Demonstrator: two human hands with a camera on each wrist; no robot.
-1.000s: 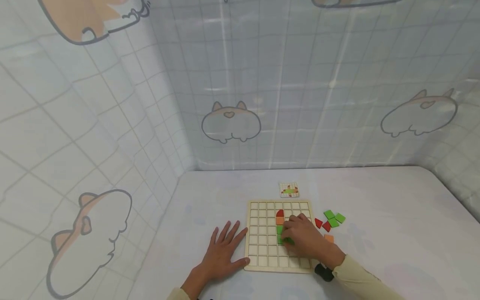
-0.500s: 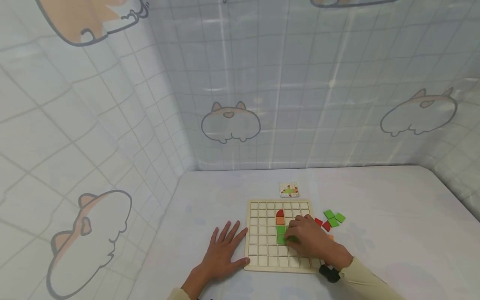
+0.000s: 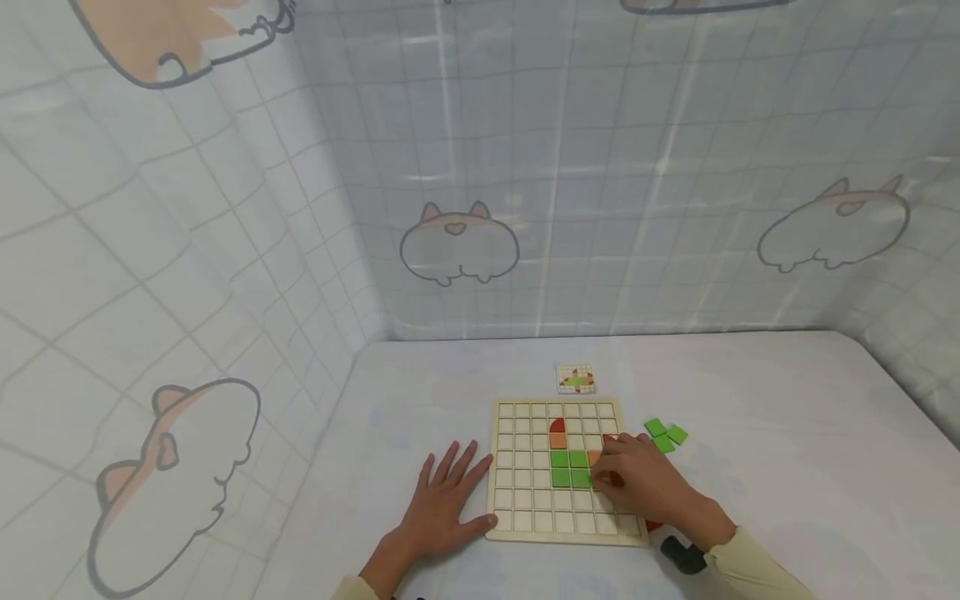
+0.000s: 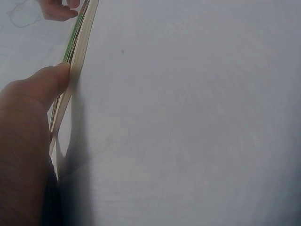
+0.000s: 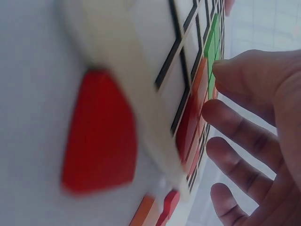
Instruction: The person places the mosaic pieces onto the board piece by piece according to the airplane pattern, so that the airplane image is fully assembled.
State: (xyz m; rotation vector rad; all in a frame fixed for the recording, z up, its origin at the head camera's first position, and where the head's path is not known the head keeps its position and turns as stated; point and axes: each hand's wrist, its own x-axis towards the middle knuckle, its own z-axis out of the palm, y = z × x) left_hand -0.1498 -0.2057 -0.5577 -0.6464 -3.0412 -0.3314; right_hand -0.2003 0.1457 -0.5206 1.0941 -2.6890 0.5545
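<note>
My left hand (image 3: 442,508) lies flat with spread fingers at the left edge of a wooden grid board (image 3: 517,500); in the left wrist view its thumb (image 4: 56,80) touches that edge. Over the board's right part, my right hand (image 3: 641,475) has bent fingers beside a block of green square tiles (image 3: 569,468). The right wrist view shows its thumb (image 5: 230,73) and fingers apart, with no tile between them. An orange tile (image 3: 557,440) and a red quarter-round tile (image 3: 557,425) stand above the green block. Another orange tile (image 3: 593,457) is partly covered by the right hand.
A small pattern card (image 3: 575,379) lies behind the board. Loose green tiles (image 3: 660,433) lie to the right. Beside the board's edge, the right wrist view shows a loose red tile (image 5: 101,136) and an orange tile (image 5: 143,212). A dark object (image 3: 683,555) sits by the right wrist.
My right hand has shifted to the right, uncovering the right half of the green block and the orange tile beside it. My left hand stays in place.
</note>
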